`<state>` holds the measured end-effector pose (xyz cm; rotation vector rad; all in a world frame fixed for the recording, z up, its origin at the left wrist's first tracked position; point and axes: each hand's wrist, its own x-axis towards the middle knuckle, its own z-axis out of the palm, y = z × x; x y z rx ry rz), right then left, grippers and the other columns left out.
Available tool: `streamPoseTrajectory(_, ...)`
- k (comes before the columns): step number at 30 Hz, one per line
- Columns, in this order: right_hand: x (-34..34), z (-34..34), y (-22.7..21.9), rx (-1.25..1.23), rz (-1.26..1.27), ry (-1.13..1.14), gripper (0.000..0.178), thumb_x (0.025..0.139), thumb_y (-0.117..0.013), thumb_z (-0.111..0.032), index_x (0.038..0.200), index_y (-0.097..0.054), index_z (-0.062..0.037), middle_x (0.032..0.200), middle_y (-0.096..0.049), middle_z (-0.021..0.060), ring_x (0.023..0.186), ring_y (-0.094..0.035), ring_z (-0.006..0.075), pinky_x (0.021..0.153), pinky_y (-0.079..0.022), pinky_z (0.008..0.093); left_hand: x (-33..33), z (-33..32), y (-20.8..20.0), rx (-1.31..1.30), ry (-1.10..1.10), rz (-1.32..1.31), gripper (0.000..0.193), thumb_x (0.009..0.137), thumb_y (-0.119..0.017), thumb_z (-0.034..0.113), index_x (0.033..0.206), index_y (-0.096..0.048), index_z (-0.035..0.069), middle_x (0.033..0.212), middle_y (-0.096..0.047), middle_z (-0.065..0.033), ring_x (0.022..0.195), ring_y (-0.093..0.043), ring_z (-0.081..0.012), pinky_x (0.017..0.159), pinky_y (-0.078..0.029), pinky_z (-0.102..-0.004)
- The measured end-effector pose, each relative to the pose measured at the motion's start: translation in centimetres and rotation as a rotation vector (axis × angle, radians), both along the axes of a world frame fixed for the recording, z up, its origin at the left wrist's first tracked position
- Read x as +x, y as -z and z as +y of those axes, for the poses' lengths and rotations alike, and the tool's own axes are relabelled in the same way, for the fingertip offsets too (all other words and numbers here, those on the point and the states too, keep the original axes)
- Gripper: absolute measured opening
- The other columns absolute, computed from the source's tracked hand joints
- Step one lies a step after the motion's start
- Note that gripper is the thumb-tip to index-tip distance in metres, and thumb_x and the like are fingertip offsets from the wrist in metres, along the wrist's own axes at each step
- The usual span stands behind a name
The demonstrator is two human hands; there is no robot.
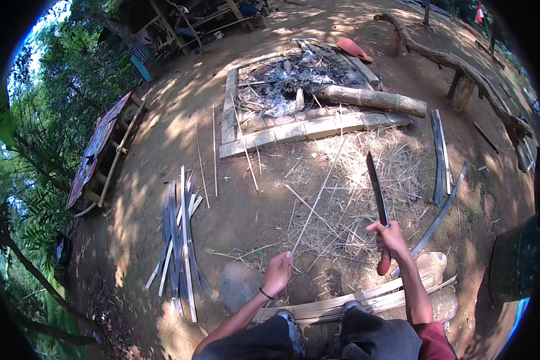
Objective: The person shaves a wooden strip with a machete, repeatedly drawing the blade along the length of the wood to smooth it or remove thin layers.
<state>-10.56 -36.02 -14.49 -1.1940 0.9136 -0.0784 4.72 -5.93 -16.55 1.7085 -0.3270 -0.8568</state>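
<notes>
Strips of split bamboo (180, 240) lie in a loose bundle on the bare ground, well off to the left of the left hand (278, 273); they run roughly away from the person, fanned a little at the near end. I judge these to be pieces already split, so part of the work looks done.

That left hand's grip is closed around the near end of a thin bamboo sliver (318, 195). The sliver's long axis runs up and to the right from the grip, its far tip reaching toward the concrete-edged fire pit (294, 129). It crosses a spread of pale shavings and dry straw (354, 198) lying just ahead of both hands, which suggests a good deal of trimming has gone on here.

To the right, the right hand (391, 239) has its grip wrapped shut on the wooden handle of a long knife (378, 192). The blade stands nearly upright in the view, pointing away from the person and tilted slightly left, its tip near the pit's front edge. The blade is apart from the sliver, not touching it.

Below both grips, unsplit bamboo lengths (354, 300) lie crosswise near the person's knees, so material seems left to work. Further right, darker slats (441, 159) rest on the ground.
</notes>
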Motion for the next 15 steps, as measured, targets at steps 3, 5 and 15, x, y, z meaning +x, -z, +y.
streamPoseTrajectory(3,1.1,5.5,-1.5,-0.182,-0.019,-0.14,0.022,0.088,-0.053,-0.014,0.087,-0.068,0.0017,0.051,-0.045,-0.0011,0.042,-0.043,0.0101,0.042,-0.035,0.0283,0.1,-1.8,-1.2,-0.019,0.017,-0.073,0.037,0.104,-0.038,0.036,0.079,-0.044,0.01,0.051,-0.029,0.0068,0.038,-0.025,-0.0042,0.036,-0.023,-0.0228)
streamPoseTrajectory(5,2.2,8.8,-2.7,-0.523,-0.066,-0.252,0.021,0.086,-0.056,-0.014,0.084,-0.067,0.0036,0.052,-0.052,0.0076,0.045,-0.049,0.018,0.046,-0.04,0.0338,0.1,-2.6,-3.0,-0.023,-0.018,0.079,0.037,0.104,-0.038,0.036,0.079,-0.043,0.01,0.051,-0.028,0.007,0.038,-0.024,-0.0034,0.036,-0.022,-0.0226)
streamPoseTrajectory(15,3.0,13.7,-2.3,-0.948,-0.017,-0.418,0.013,0.076,-0.058,-0.011,0.081,-0.059,0.0005,0.058,-0.057,0.0245,0.061,-0.06,0.0448,0.063,-0.047,0.0531,-1.1,-2.5,-5.7,0.002,-0.104,0.075,0.036,0.104,-0.04,0.035,0.078,-0.043,0.011,0.054,-0.026,0.0093,0.042,-0.022,-0.0008,0.038,-0.018,-0.0209)
